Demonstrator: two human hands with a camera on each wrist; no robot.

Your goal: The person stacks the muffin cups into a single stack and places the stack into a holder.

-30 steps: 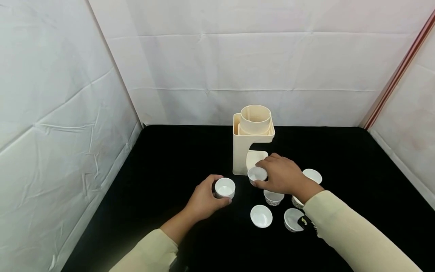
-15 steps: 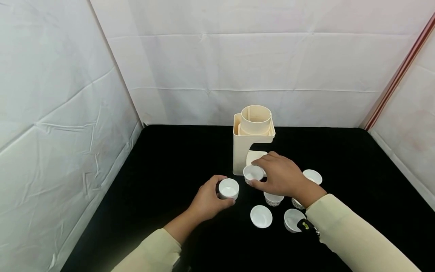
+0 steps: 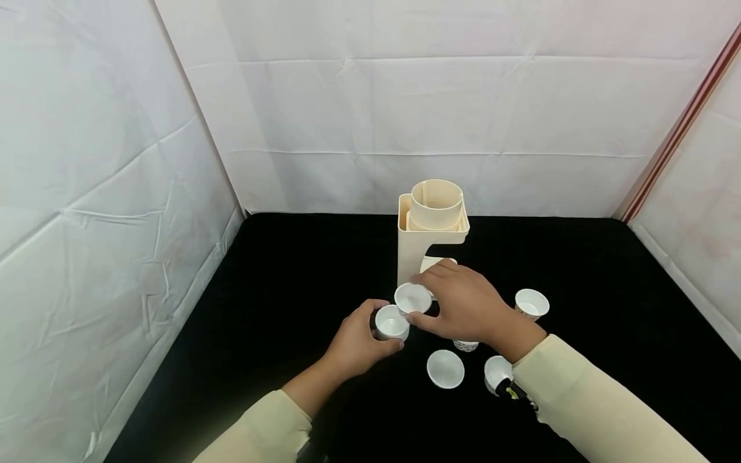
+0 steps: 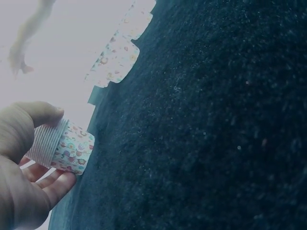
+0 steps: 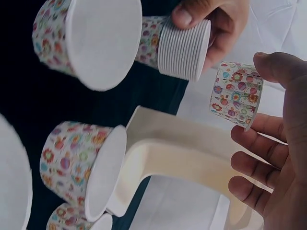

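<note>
Nearest on the black cloth (image 3: pixel 278 289) stand loose paper cups: one (image 3: pixel 445 368) open-side up in front, one (image 3: pixel 496 372) beside the right sleeve (image 3: pixel 590 405), and one (image 3: pixel 465 345) mostly hidden under the right wrist. Further right stands another cup (image 3: pixel 531 303).

The left hand (image 3: pixel 353 344) grasps a stack of cups (image 3: pixel 391 323), thumb and fingers curled round its ribbed rims; the stack is lifted off the cloth, tilted in the left wrist view (image 4: pixel 60 146).

Just behind it, the right hand (image 3: pixel 463 302) pinches a single cup (image 3: pixel 412 298) between thumb and fingertips (image 5: pixel 244 163), held just above and right of the stack, the two nearly touching; I cannot tell whether they meet.

Behind the hands stands the cream dispenser (image 3: pixel 431 225), upright against the white backdrop (image 3: pixel 405 109).
</note>
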